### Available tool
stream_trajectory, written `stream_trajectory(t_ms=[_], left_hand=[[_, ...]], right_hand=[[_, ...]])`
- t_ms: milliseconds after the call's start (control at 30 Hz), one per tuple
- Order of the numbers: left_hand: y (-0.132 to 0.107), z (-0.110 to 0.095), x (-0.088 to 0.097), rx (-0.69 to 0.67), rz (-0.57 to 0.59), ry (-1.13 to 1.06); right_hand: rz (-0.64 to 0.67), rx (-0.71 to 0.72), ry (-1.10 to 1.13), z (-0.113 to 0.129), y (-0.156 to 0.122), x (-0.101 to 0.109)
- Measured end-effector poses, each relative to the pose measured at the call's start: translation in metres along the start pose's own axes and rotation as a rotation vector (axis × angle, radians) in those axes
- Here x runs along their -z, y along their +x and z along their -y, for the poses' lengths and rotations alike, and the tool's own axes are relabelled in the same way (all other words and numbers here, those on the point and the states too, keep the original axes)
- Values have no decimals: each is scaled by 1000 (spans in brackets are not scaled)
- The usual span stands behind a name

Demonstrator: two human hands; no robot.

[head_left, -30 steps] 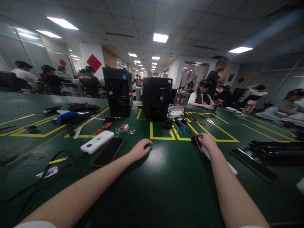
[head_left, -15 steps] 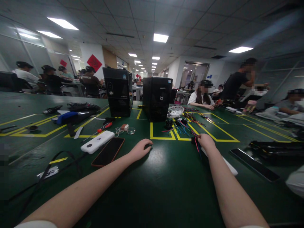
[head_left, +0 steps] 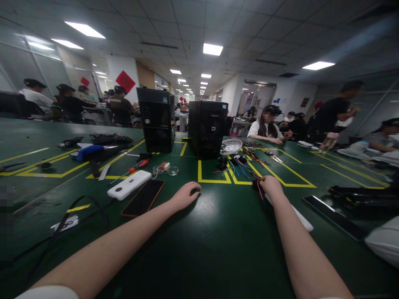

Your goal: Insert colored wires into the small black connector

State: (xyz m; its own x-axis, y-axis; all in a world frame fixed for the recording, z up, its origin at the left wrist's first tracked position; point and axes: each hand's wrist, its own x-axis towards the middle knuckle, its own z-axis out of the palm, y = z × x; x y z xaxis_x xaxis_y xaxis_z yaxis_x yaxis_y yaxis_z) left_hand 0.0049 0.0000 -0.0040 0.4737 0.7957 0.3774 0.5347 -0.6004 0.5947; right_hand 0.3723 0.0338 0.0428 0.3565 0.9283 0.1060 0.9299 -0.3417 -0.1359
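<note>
Neither hand has been moved: the right grip (head_left: 272,185) is kept pinched on the wire bundle (head_left: 257,187). Whether the left grip (head_left: 186,194), curled on the table (head_left: 218,232), is clenched cannot be told; gentle untangling is judged due

Open office — green table (head_left: 218,249) with yellow lines (head_left: 199,171), glass walls (head_left: 31,70), ceiling light panels (head_left: 213,49).

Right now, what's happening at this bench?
A person works at a green table. Their right hand pinches red and black wires at the edge of a loose coloured wire pile. The left hand rests curled on the table, fingertips by a small dark part. Two black PC towers stand behind; a phone lies to the left.
</note>
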Motion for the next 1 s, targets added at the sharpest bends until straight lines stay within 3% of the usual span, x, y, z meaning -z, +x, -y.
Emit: stream_trajectory(t_ms=[267,467,567,700,800,1000], left_hand=[[0,-1,0,2,-2,10],[0,-3,2,22,-1,1],[1,-2,2,52,-19,-4],[2,0,0,83,-96,-28],[4,2,-1,112,-132,-56],[5,3,-4,184,-43,-155]], right_hand=[[5,2,-69,10,-4,0],[10,184,-91,26,-7,-6],[2,327,-59,54,-20,-10],[12,687,14,104,-55,-14],[46,879,39,133,-86,-15],[-6,1034,4,158,-122,-22]])
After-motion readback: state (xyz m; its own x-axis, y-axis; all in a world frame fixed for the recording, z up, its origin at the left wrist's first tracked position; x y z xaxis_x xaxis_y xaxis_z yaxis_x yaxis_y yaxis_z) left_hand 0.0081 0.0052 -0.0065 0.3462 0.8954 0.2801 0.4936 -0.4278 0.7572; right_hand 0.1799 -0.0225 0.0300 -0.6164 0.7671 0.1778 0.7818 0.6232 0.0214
